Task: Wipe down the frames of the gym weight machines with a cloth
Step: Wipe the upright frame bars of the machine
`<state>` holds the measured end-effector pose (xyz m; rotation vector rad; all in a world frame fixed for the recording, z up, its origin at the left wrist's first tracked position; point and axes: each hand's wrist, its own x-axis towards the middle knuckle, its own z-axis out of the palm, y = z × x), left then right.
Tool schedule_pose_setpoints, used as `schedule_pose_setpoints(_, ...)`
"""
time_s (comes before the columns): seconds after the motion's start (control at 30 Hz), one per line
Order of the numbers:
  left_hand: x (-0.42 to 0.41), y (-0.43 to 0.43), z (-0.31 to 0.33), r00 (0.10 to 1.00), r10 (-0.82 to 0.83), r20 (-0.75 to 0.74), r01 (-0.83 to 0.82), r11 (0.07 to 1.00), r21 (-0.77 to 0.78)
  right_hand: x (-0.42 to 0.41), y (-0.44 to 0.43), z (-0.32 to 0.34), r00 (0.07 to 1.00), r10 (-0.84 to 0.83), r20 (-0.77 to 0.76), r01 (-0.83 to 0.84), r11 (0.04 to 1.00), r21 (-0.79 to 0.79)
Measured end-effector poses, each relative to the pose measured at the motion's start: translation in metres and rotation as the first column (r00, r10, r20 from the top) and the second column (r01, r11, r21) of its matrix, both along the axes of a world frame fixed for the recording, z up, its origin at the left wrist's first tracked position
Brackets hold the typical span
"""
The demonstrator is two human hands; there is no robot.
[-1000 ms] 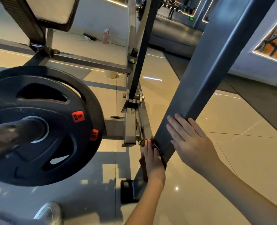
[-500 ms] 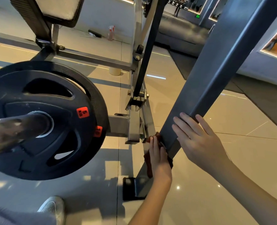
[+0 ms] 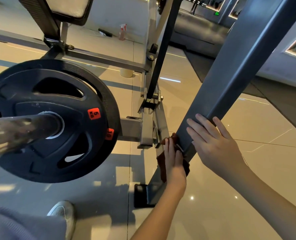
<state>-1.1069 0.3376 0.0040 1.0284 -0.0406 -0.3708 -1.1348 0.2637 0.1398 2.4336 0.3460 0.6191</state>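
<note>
Glossy tiled floor (image 3: 273, 135) is seen throughout. A grey beam (image 3: 227, 75) is slanted from upper right down to a foot (image 3: 141, 195) at lower centre. A plate (image 3: 48, 122) is hung well left. The right hand (image 3: 213, 144) is laid flat on the beam, fingers straight, spread. Just below, the cloth (image 3: 161, 166) is pressed to the beam's left edge by the left hand (image 3: 174, 160), fingers straight, together, pointed up-slope along the beam's axis.
</note>
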Motion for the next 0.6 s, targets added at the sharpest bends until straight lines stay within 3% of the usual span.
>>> schedule_pose_setpoints(0.13,0.000,0.011,-0.044,0.985,-0.095,-0.147,0.106,0.992,0.067,-0.001,0.005,0.000,1.000,-0.013,-0.018,0.013,1.000,0.015)
schedule_pose_setpoints(0.23,-0.010,0.017,-0.044,0.953,-0.058,-0.299,0.089,0.992,0.092,-0.001,0.008,0.003,0.998,-0.037,-0.056,0.038,0.999,0.018)
schedule_pose_setpoints(0.4,-0.018,0.011,-0.014,0.994,-0.029,-0.104,0.043,0.989,0.139,-0.001,0.006,0.005,0.998,-0.022,-0.061,0.024,0.999,0.038)
schedule_pose_setpoints(0.6,-0.016,0.022,-0.050,0.953,-0.079,-0.294,0.128,0.980,0.151,-0.001,0.009,0.002,0.996,-0.028,-0.085,0.031,0.999,0.039)
